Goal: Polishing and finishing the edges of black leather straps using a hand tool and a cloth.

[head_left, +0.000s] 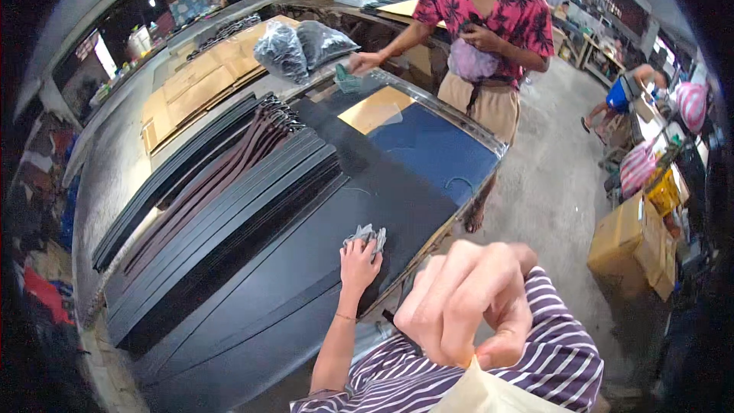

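My left hand (359,264) is closed on a crumpled grey cloth (365,233) lying on a black sheet (252,313) spread over the table. My right hand (466,306) is raised large and close to the camera, fingers curled, pinching the tip of a pale cream material (497,390) at the bottom edge; what that is I cannot make out. Stacks of long black strips (229,233) lie to the left of my left hand, with dark brown strips (222,183) among them.
Across the table a co-worker (497,46) holds purple material. Flattened cardboard (191,92), filled plastic bags (281,53) and blue and tan sheets (432,153) lie on the tables. Cardboard boxes (623,245) stand on the floor at right; another person (623,95) bends behind.
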A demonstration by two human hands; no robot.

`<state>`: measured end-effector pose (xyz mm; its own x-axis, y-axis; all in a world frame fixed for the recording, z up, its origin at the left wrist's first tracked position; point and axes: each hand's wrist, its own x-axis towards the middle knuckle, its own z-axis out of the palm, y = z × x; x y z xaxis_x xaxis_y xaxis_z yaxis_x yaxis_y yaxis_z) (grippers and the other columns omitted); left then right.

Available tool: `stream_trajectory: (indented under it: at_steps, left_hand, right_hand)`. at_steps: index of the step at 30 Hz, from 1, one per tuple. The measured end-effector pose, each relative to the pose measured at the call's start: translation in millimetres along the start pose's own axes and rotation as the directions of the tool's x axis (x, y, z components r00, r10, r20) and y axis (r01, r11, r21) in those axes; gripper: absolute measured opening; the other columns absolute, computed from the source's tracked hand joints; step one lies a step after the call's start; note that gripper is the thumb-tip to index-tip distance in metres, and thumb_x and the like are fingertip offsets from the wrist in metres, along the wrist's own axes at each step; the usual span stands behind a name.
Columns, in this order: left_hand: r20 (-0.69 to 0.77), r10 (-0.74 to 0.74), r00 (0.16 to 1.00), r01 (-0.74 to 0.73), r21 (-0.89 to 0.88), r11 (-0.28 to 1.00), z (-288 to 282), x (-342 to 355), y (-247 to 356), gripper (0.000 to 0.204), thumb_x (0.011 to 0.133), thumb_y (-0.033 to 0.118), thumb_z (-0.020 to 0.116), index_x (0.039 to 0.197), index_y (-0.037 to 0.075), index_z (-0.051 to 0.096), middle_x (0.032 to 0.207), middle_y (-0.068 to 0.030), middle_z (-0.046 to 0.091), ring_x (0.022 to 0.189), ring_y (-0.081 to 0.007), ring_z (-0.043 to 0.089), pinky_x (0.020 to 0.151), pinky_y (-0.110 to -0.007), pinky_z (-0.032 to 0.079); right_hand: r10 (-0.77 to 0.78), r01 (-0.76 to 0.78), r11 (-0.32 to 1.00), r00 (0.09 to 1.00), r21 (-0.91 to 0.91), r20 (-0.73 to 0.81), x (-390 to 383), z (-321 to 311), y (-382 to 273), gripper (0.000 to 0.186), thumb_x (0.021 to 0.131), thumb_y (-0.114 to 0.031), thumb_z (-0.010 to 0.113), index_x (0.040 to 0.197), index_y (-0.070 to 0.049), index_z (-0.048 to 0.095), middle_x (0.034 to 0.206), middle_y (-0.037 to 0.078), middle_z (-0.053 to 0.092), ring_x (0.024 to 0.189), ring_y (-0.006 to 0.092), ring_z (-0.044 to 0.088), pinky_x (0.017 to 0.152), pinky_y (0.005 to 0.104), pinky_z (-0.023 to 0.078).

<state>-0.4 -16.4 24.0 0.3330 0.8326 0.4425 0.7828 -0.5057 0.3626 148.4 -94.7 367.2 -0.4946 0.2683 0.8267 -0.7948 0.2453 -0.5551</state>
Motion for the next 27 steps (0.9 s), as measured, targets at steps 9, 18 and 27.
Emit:
stream_trajectory:
  at_steps: [9, 18, 27]
  left_hand:
    - [-0.038, -0.021, 0.999, 0.021, 0.0, 1.0, 8, 4, -5, 0.032, 0.08, 0.027, 0.065, 0.109, 0.012, 0.067, 0.094, -0.0097, 0.057, 0.093, -0.0279, 0.054, 0.08, -0.043, 0.041]
    - [-0.038, 0.004, 0.999, -0.005, -0.017, 1.0, 9, -5, 7, 0.034, 0.078, 0.024, 0.067, 0.11, 0.013, 0.067, 0.099, -0.0108, 0.057, 0.099, -0.0313, 0.054, 0.085, -0.046, 0.042]
    - [-0.018, -0.024, 1.0, 0.023, -0.021, 1.0, 11, -6, -2, 0.034, 0.078, 0.026, 0.067, 0.109, 0.012, 0.065, 0.101, -0.011, 0.057, 0.098, -0.03, 0.054, 0.082, -0.045, 0.042]
  right_hand:
    - [0.188, -0.193, 0.969, 0.981, 0.153, 0.049, -13, 8, 4, 0.021, 0.091, -0.01, 0.064, 0.088, 0.011, 0.062, 0.079, 0.017, 0.063, 0.066, 0.0267, 0.06, 0.054, 0.0355, 0.042]
    - [0.088, -0.099, 0.974, 0.994, 0.203, 0.059, -23, 15, 5, 0.018, 0.093, -0.005, 0.06, 0.086, 0.011, 0.058, 0.076, 0.016, 0.059, 0.062, 0.0281, 0.057, 0.054, 0.0374, 0.042]
    - [0.252, -0.258, 0.965, 0.962, 0.052, 0.103, -31, 4, -2, 0.015, 0.09, -0.003, 0.063, 0.088, 0.012, 0.062, 0.08, 0.02, 0.064, 0.069, 0.0308, 0.063, 0.056, 0.0387, 0.047]
